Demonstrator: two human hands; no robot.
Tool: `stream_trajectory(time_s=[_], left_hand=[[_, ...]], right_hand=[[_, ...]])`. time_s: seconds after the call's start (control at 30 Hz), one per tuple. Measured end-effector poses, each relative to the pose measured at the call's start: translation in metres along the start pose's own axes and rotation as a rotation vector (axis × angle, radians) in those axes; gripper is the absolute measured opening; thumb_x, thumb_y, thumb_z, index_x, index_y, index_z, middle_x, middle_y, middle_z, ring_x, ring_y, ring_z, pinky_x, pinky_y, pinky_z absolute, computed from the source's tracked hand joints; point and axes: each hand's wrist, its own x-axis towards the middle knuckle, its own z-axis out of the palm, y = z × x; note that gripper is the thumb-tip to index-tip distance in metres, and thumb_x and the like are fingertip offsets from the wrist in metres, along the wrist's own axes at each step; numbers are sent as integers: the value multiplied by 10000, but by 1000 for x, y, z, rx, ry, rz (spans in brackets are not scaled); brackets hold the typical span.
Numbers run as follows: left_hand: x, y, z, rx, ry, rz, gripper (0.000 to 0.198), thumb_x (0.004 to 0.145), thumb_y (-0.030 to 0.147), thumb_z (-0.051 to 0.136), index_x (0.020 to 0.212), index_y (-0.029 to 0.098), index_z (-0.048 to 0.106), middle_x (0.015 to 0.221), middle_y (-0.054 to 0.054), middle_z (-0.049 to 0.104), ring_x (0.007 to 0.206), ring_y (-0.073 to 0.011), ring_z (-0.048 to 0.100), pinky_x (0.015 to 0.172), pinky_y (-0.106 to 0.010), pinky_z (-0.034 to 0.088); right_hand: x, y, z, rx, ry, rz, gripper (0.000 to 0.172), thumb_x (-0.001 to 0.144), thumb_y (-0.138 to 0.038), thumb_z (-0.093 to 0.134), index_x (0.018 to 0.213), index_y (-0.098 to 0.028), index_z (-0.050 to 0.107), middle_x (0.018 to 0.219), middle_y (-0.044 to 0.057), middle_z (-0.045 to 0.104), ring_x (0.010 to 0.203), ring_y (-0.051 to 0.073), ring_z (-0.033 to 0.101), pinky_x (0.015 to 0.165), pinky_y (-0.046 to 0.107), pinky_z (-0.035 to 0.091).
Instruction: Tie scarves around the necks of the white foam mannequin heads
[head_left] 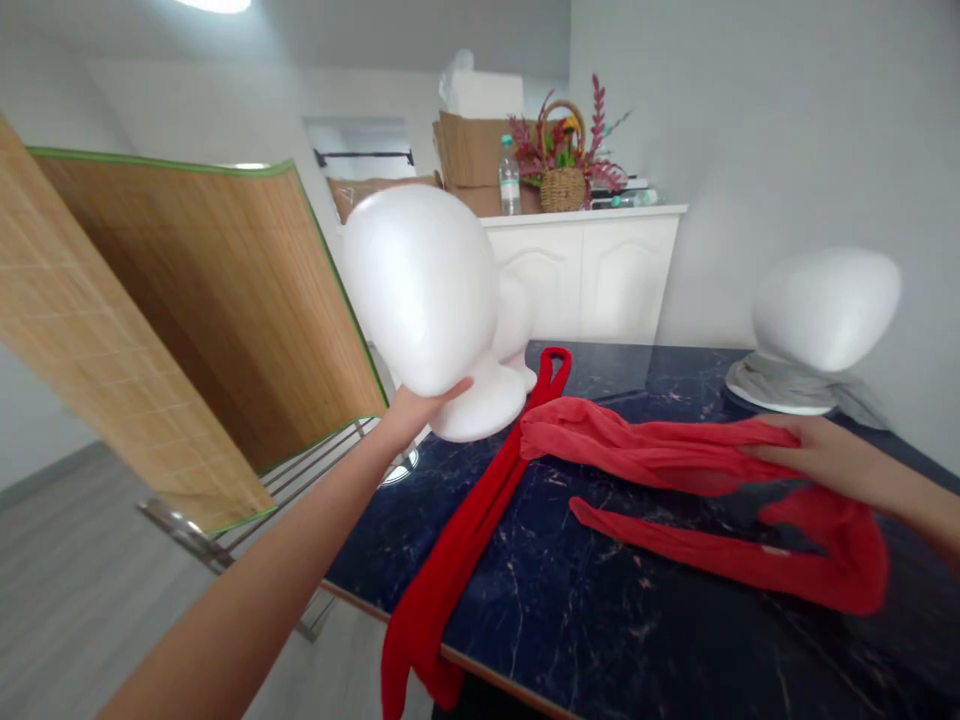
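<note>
Evidently, the white head form (424, 290) could tip, and the crimson cloth (469, 530) could slip off the bench (592, 630).
The left hand (431, 400) has its grip curled around the form's neck near the bench's left edge; a sideways push there might topple it or knock the second form (515, 305) just behind. The right hand's grip (791, 450) looks closed on the coral cloth (637, 450), lying looped across the bench; pulling one fold could drag the rest into a tangle. The crimson cloth's overhanging end might draw it floorward.
</note>
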Motion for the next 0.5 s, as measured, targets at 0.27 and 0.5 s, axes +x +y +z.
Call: stream_trajectory(time_s=[0.27,0.5], left_hand=[[14,-78,-1,84,-162,-90,746,638,576,801,1242,181,613,1301,-119,648,1348,-314,479,1156,-476,372],[19,-89,1,79,-225,-90,698,666,570,795,1208,170,615,1166,-80,718,1317,-316,499,1151,-506,357]], right_hand=[[-44,36,2,87,20,74,280,756,-521,690,954,-335,762,1164,181,685,1042,317,660,964,424,429],[-80,52,7,80,-5,221,320,699,-634,700,947,-435,737,1189,150,673,1065,323,656,928,446,446]])
